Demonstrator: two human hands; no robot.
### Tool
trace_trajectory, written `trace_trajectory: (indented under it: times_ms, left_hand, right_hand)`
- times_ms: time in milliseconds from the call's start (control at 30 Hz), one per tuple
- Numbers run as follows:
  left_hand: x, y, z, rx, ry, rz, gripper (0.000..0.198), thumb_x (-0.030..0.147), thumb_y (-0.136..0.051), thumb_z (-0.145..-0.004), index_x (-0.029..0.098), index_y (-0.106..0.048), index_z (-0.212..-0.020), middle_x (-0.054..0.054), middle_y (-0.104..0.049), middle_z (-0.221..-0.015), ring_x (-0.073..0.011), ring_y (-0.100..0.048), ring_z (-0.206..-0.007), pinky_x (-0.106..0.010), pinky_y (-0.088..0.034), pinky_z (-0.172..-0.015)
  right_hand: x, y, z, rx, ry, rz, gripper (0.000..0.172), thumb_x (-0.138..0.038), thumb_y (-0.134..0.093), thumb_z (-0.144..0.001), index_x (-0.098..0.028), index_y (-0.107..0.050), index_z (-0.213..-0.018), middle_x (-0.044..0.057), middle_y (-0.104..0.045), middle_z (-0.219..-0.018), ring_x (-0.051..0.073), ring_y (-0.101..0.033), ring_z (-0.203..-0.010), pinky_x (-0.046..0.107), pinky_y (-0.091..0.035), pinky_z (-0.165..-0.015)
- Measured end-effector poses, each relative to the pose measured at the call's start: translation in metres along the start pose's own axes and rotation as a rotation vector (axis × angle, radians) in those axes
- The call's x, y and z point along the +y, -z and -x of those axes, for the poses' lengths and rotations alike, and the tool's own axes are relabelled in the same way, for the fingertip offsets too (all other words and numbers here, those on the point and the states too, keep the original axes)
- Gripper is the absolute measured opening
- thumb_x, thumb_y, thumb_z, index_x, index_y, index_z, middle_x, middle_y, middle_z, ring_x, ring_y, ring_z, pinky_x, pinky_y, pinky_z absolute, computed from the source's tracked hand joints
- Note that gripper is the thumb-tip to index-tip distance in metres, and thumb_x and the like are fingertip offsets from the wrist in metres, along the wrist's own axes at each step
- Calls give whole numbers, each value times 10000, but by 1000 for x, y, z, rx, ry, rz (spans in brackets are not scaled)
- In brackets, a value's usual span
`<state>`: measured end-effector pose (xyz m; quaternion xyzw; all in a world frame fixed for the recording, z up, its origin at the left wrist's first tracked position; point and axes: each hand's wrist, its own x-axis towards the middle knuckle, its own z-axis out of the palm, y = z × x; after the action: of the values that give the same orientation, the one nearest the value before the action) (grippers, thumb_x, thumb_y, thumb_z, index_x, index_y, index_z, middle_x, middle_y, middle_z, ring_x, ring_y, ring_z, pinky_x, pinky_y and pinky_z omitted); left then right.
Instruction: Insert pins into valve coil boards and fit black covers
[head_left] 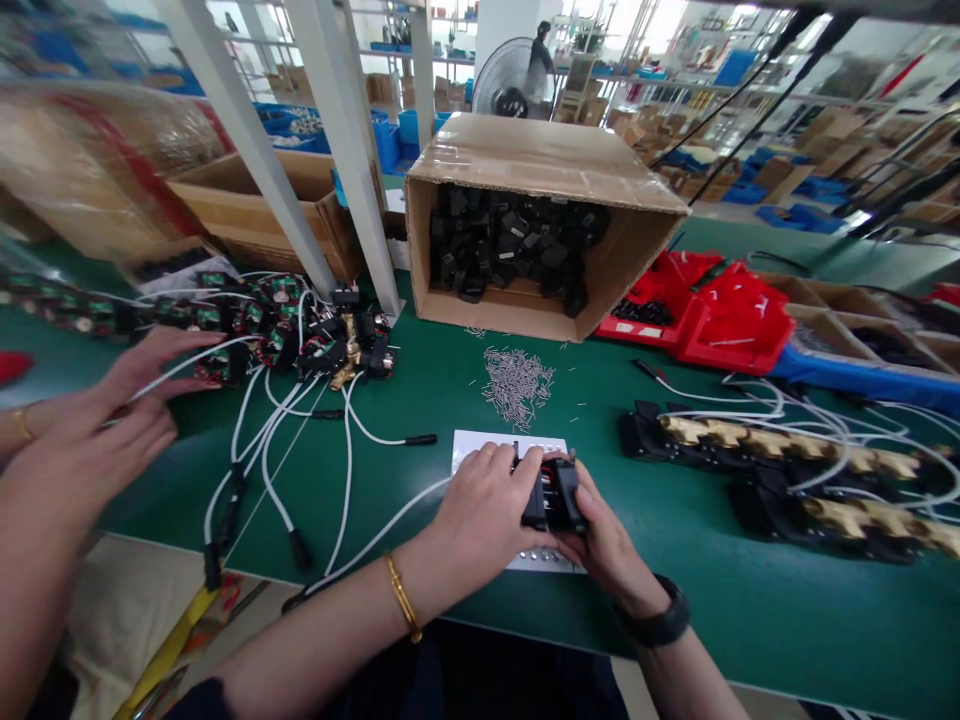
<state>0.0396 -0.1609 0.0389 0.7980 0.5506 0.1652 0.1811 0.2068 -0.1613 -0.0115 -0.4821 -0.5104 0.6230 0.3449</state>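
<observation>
Near the table's front edge, a black plastic housing (pixel 559 492) with parts visible inside is held between both hands. My left hand (pixel 484 505) grips its left side, and my right hand (pixel 609 530) closes around its right side. A white cable (pixel 412 512) emerges beside my left hand and runs down to the left. Beneath the hands lies a white sheet (pixel 469 442) with small round shiny pieces on it. Just behind is a pile of small screws or pins (pixel 516 385); which of the two I cannot tell.
At the left, a co-worker's hands (pixel 139 415) handle green-board assemblies (pixel 274 335) with white cables. A cardboard box (pixel 544 150) of black housings stands behind. On the right are red bins (pixel 735 320) and black units with brass fittings (pixel 757 445).
</observation>
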Motion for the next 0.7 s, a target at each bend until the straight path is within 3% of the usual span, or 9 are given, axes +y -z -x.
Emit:
trace_trajectory:
  times_ms: [67, 133, 267, 400, 500, 600, 700]
  left_hand:
    - [0, -2, 1, 34, 16, 34, 737, 504, -759, -569, 175, -473, -1164, -90, -562, -977, -284, -521, -902, -457, -463, -788]
    - [-1, -5, 2, 69, 29, 105, 745, 497, -774, -549, 178, -475, -1152, -83, -562, -988, -276, -516, -909, -449, -462, -793]
    - [-6, -11, 3, 104, 22, 240, 816, 477, -796, -520, 199, -443, -1201, -68, -558, -1008, -267, -506, -916, -442, -448, -815]
    - [-17, -19, 4, 132, -34, 313, 791, 379, -762, -617, 270, -368, -1294, -57, -536, -1039, -257, -493, -956, -440, -426, -847]
    - [-31, -29, 6, 188, -70, 449, 671, 301, -749, -635, 278, -417, -1218, -48, -520, -1098, -247, -480, -1027, -430, -400, -903]
    - [-47, -36, 9, 203, -12, 638, 642, 264, -755, -625, 232, -415, -1169, -74, -484, -1180, -240, -474, -1093, -406, -393, -938]
    - [-59, -36, 8, 116, 12, 853, 826, 424, -801, -549, 212, -378, -1227, -109, -460, -1242, -264, -473, -1133, -409, -375, -971]
  right_hand:
    - [-4, 1, 1, -22, 83, 74, 484, -523, -321, -902, -233, -371, -1286, 81, -483, -1255, 234, -537, -1024, 322, -486, -780]
    - [-9, 0, 2, -41, 176, 167, 445, -485, -311, -920, -228, -364, -1280, 74, -442, -1296, 235, -450, -1155, 338, -404, -937]
    - [-18, -9, 2, -45, 263, 345, 416, -418, -284, -943, -207, -303, -1302, 96, -408, -1312, 221, -400, -1204, 345, -331, -1006]
    - [-19, -17, -1, 54, 247, 461, 501, -459, -365, -907, -171, -294, -1311, 135, -484, -1222, 248, -494, -1084, 391, -391, -931]
    - [-16, -20, -5, 48, 194, 295, 559, -507, -455, -856, -170, -368, -1294, 126, -520, -1188, 247, -529, -1027, 370, -436, -871]
    - [-10, -24, -9, -4, 26, 17, 546, -536, -546, -797, -155, -492, -1184, 94, -613, -947, 186, -592, -707, 274, -481, -574]
    - [-3, -30, -10, 24, -60, -96, 550, -507, -675, -703, -149, -549, -1101, 64, -621, -825, 114, -505, -499, 205, -360, -388]
